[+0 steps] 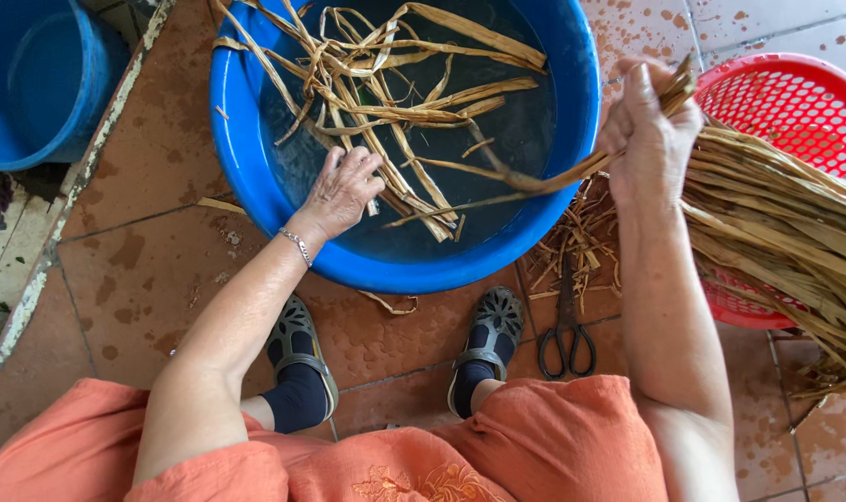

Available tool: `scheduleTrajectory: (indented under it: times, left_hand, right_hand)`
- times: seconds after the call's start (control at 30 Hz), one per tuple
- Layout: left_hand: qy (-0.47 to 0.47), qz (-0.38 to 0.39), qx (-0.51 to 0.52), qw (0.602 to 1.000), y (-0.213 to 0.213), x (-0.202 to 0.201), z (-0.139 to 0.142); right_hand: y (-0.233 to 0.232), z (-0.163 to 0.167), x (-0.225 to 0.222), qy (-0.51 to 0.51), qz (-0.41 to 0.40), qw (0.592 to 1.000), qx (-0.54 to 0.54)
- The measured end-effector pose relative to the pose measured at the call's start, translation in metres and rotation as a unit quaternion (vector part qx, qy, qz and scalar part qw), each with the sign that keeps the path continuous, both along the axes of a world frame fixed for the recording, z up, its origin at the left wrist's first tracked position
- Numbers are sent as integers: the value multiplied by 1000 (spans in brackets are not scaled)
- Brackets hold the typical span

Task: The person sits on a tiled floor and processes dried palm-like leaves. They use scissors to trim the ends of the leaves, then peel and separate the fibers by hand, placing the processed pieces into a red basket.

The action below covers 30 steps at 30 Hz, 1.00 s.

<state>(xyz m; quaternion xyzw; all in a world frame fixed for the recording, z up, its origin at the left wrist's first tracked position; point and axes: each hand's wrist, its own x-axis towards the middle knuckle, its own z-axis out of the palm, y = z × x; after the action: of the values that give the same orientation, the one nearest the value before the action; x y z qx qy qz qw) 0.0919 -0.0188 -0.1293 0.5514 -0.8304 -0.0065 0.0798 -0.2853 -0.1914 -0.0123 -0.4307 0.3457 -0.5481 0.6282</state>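
The right hand's (651,121) fingers are closed round one end of a long strip (525,183) trailing into the blue basin (256,177), where the left hand's (342,191) spread fingers press soaking strips (386,102), which look light, limp and slippery when wet, best gripped near an end.
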Motion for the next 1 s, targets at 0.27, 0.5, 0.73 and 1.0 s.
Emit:
scheduleTrajectory:
  times: [0.27,0.5,0.73,1.0]
  left_hand:
    - [9,18,-13,1000,-14,2,10]
    - [453,141,64,878,-55,-67,55]
    - [581,89,59,807,-94,-169,93]
    - [403,125,58,905,-117,-225,85]
  right_hand:
    - [10,-2,6,68,35,997,33]
    - [28,-5,37,207,93,974,20]
    - [45,-11,61,72,155,983,64]
    - [27,-32,36,-92,-8,991,97]
